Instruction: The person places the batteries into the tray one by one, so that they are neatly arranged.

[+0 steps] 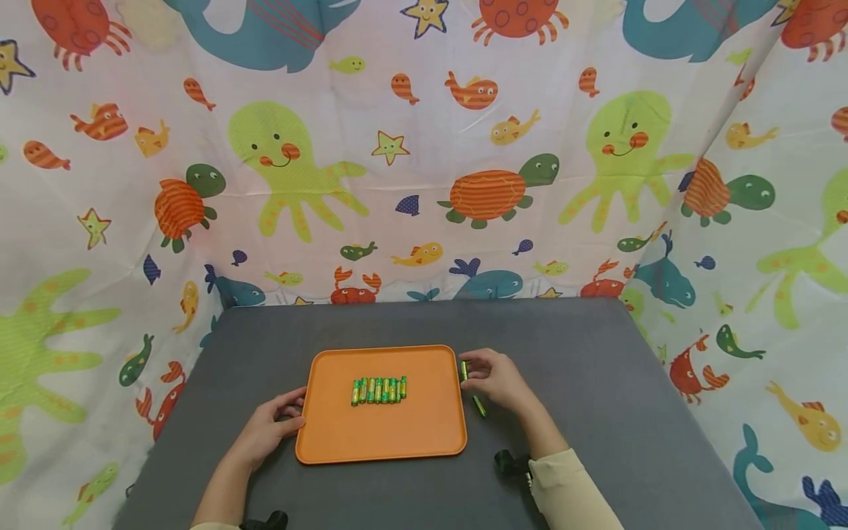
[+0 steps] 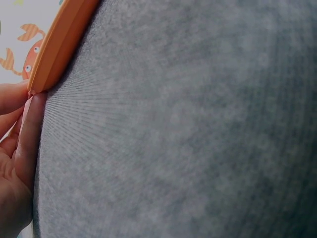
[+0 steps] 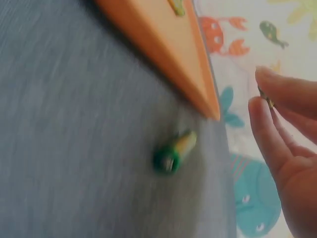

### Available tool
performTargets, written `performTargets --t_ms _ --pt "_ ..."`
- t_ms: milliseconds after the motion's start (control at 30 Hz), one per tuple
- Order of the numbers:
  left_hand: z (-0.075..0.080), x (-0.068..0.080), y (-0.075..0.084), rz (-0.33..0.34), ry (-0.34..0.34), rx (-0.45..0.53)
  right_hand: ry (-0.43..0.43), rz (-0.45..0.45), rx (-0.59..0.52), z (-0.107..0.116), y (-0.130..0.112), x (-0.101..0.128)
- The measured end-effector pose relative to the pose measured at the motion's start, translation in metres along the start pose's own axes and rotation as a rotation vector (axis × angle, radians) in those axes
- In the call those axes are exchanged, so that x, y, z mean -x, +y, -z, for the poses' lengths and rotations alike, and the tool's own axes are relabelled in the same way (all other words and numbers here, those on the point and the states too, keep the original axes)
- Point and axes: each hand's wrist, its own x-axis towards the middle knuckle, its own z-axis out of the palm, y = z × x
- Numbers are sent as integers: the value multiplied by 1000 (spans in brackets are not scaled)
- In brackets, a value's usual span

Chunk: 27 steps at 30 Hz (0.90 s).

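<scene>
An orange tray (image 1: 380,442) lies on the grey table, and a row of several green-and-yellow batteries (image 1: 378,390) lies side by side in it. My left hand (image 1: 268,427) holds the tray's left edge; thumb and fingertips meet at the rim in the left wrist view. Just past the right edge, my right hand (image 1: 497,379) pinches one battery (image 1: 464,370) between thumb and fingers, raised above the table. Most of that battery is hidden by the fingers in the right wrist view. Below this hand, another battery (image 1: 479,405) lies on the table, apart from the tray.
The grey table (image 1: 371,497) extends around the tray on all sides. Behind and beside it hangs a white curtain (image 1: 424,243) printed with sea animals. A dark wrist-worn device (image 1: 510,464) sits at the right wrist.
</scene>
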Motion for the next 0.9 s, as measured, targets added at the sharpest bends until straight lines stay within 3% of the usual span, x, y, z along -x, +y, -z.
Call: performTargets --t_ms 267,600,900 --pt "-1 2 1 -2 10 -9 -9 12 48 -38 -21 -8" --pt "-3 3 3 5 16 -13 -41 -4 90 -84 -29 -19" --pt "-1 1 1 -4 20 -20 -52 -50 56 -102 -32 -22"
